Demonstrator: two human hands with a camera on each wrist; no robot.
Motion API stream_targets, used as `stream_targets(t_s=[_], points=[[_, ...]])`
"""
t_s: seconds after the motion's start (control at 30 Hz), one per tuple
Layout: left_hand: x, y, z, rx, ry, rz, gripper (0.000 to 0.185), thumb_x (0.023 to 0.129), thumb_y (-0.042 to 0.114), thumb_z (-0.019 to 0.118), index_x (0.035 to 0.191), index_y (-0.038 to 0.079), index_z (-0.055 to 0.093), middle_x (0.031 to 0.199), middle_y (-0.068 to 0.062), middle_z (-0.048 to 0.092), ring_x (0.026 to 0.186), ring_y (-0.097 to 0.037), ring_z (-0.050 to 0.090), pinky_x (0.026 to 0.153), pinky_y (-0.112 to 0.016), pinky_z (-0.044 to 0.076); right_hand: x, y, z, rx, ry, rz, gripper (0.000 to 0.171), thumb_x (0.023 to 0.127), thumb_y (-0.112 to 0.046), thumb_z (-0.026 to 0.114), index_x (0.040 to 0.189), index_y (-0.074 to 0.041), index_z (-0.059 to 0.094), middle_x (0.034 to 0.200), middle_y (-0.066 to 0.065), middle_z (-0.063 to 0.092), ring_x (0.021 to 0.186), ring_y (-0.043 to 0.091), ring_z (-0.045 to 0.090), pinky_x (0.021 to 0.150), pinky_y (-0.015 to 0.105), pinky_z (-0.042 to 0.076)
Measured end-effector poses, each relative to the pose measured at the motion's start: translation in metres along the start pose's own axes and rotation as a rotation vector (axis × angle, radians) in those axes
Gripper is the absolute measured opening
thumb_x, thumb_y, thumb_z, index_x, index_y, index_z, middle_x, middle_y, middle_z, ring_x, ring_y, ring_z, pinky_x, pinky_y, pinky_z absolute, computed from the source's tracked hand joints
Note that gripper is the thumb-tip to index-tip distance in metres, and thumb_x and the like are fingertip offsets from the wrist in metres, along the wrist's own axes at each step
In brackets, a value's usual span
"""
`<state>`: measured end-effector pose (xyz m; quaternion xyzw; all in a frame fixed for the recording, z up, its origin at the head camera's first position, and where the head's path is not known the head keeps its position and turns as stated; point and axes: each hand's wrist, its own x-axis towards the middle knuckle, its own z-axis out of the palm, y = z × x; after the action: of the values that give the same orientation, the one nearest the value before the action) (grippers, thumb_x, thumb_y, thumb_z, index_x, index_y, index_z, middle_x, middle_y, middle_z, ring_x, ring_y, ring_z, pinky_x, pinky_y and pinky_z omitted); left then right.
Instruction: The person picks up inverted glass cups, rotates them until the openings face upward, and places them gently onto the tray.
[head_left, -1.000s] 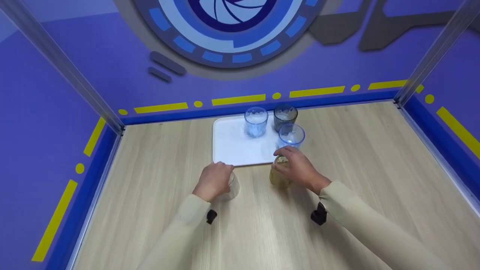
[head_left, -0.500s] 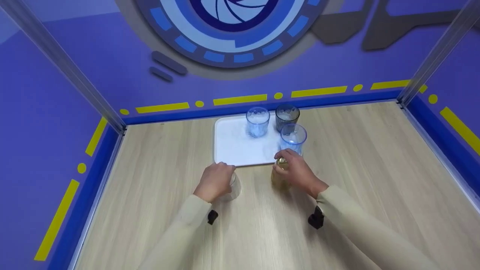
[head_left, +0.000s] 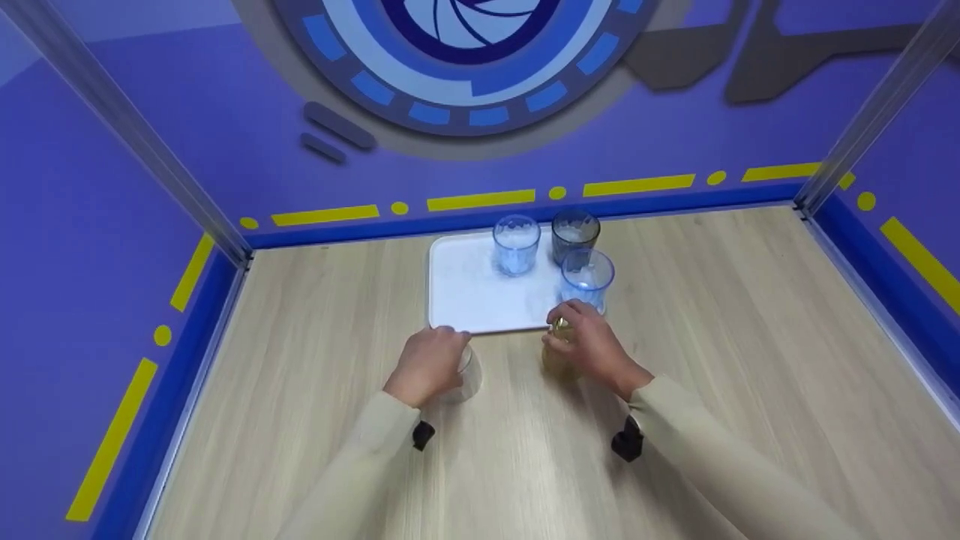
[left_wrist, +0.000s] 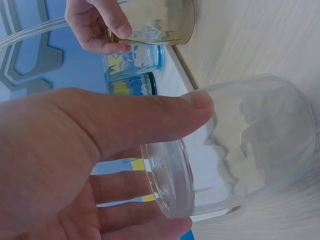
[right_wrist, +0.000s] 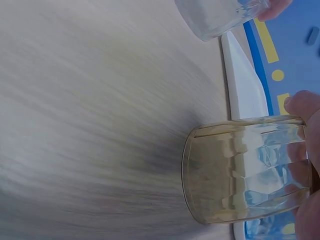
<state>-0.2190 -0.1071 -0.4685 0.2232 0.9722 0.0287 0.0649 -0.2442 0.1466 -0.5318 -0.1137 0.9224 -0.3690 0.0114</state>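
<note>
Your left hand (head_left: pixel 429 364) comes in from the near side of the white tray (head_left: pixel 469 296), forearm angled up the table (head_left: pixel 300 360), sleeve to the wrist; it grips the clear glass (head_left: pixel 465 375) from above and behind, thumb laid along one side of the wall near the rim, the other fingers (left_wrist: pixel 135 185) curled round the opposite side, as the left wrist view shows; the glass stands on the wood just off the tray's near edge, toward its left corner.

Your right hand (head_left: pixel 592 345) reaches in from the near right, wrist bent so the knuckles face up; its fingers and thumb close round the top of the amber glass (head_left: pixel 559 360), clasping it near the rim; in the right wrist view the thumb (right_wrist: pixel 305 106) lies on the upper wall and the glass's base sits on or very close to the table, I cannot tell which; the amber glass is just off the tray's near right corner, well apart from the clear one.

On the tray: a pale blue glass (head_left: pixel 515 244) at the far edge, middle; a dark grey glass (head_left: pixel 575 234) at the far right corner; a second blue glass (head_left: pixel 586 279) along the right edge, just beyond your right fingertips; all three upright.
</note>
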Motion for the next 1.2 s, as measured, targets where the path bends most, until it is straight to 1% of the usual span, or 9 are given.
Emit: stream_targets(t_s=[0.13, 0.37, 0.53, 0.8, 1.03, 1.13, 1.2], points=[[0.000, -0.001, 0.001, -0.020, 0.007, -0.004, 0.036, 0.073, 0.011, 0.081, 0.107, 0.006, 0.068, 0.092, -0.010, 0.068, 0.084, -0.026, 0.065, 0.070, -0.041, 0.054, 0.000, -0.001, 0.001, 0.008, -0.001, 0.033, 0.025, 0.087, -0.023, 0.071, 0.107, -0.010, 0.062, 0.118, 0.004, 0.056, 0.117, 0.026, 0.050, 0.099, 0.046, 0.046], [-0.003, -0.002, 0.001, -0.057, 0.013, -0.025, 0.041, 0.071, 0.011, 0.084, 0.108, 0.007, 0.068, 0.091, -0.010, 0.067, 0.080, -0.026, 0.064, 0.063, -0.041, 0.054, 0.000, 0.000, 0.003, -0.001, 0.018, 0.010, 0.024, 0.087, -0.020, 0.072, 0.106, -0.009, 0.061, 0.112, 0.005, 0.056, 0.113, 0.026, 0.050, 0.094, 0.044, 0.045], [-0.002, -0.002, 0.001, -0.071, 0.006, -0.025, 0.042, 0.071, 0.010, 0.084, 0.109, 0.006, 0.068, 0.092, -0.010, 0.067, 0.079, -0.025, 0.064, 0.062, -0.041, 0.054, 0.000, 0.000, 0.003, 0.030, -0.002, 0.038, 0.024, 0.087, -0.020, 0.071, 0.107, -0.010, 0.061, 0.114, 0.003, 0.055, 0.114, 0.025, 0.050, 0.095, 0.045, 0.046], [-0.002, -0.002, -0.004, -0.097, -0.004, -0.024, 0.042, 0.070, 0.009, 0.084, 0.109, 0.006, 0.067, 0.093, -0.010, 0.067, 0.081, -0.023, 0.063, 0.066, -0.041, 0.054, 0.000, 0.000, 0.002, 0.022, -0.002, 0.030, 0.024, 0.088, -0.021, 0.071, 0.107, -0.011, 0.061, 0.114, 0.003, 0.056, 0.114, 0.025, 0.049, 0.095, 0.045, 0.045], [-0.002, -0.004, -0.011, -0.116, -0.003, -0.049, 0.047, 0.070, 0.010, 0.085, 0.113, 0.007, 0.066, 0.100, -0.010, 0.068, 0.089, -0.023, 0.065, 0.073, -0.043, 0.055, 0.001, 0.000, 0.001, 0.053, -0.027, 0.076, 0.025, 0.089, -0.023, 0.070, 0.109, -0.012, 0.060, 0.118, 0.003, 0.053, 0.116, 0.025, 0.046, 0.097, 0.045, 0.045], [-0.004, -0.004, -0.013, -0.134, 0.005, -0.058, 0.051, 0.070, 0.012, 0.086, 0.116, 0.007, 0.065, 0.105, -0.010, 0.068, 0.094, -0.024, 0.066, 0.076, -0.043, 0.055, 0.000, 0.001, 0.001, 0.053, -0.023, 0.067, 0.025, 0.089, -0.023, 0.070, 0.108, -0.012, 0.060, 0.117, 0.003, 0.053, 0.115, 0.025, 0.046, 0.097, 0.045, 0.044], [-0.006, -0.005, -0.013, -0.152, 0.017, -0.057, 0.051, 0.070, 0.012, 0.086, 0.116, 0.007, 0.065, 0.105, -0.010, 0.068, 0.096, -0.025, 0.066, 0.076, -0.044, 0.055, 0.000, 0.001, 0.002, 0.023, -0.005, 0.036, 0.024, 0.088, -0.022, 0.070, 0.107, -0.010, 0.060, 0.114, 0.003, 0.055, 0.113, 0.025, 0.048, 0.095, 0.043, 0.045]])
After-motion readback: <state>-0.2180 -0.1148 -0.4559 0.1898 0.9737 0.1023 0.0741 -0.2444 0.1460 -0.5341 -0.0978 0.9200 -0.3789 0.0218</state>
